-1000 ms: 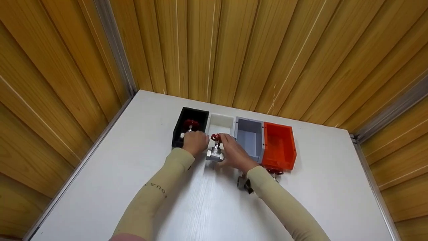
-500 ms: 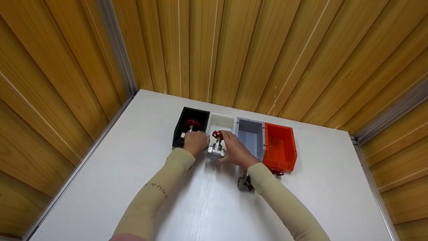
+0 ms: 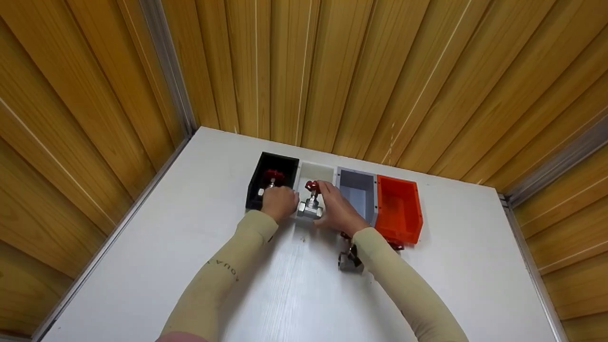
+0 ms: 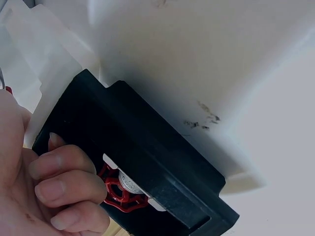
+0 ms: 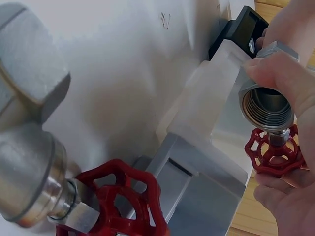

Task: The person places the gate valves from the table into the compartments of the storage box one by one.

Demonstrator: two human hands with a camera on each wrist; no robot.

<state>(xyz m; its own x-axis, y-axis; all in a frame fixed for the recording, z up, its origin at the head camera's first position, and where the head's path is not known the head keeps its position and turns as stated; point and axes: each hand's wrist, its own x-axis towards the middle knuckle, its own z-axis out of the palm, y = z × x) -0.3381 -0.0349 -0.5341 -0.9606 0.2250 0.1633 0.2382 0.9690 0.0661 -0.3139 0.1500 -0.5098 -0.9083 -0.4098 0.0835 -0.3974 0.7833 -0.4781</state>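
At the left of the frame, slatted wooden walls point(image 3: 85, 95) meet the white desk point(image 3: 199, 190) I work over. Just left of the middle stands the black bin point(image 3: 280, 162), with a red-wheeled valve point(image 3: 274, 174) lying inside. My left hand point(image 3: 279, 203) is at this bin's front, closed, its fingers curled in; whether they also pinch the bin's wall I cannot tell.

Next, near the middle of the frame, comes the valve I'm gripping point(image 3: 310, 210), just right of my left hand and at the front of the white bin point(image 3: 317, 170). It sits on the inner side of my right hand point(image 3: 339, 212), red handwheel uppermost in the frame: my thumb lies on the metal body, and my fingers are at the wheel.

Right of centre, the grey bin point(image 3: 356, 178) and then the orange bin point(image 3: 401, 199) finish the row. Below them, partly hidden by my right sleeve point(image 3: 399, 280), lies another valve point(image 3: 350, 263); a red handwheel point(image 3: 395, 246) shows beyond the sleeve.
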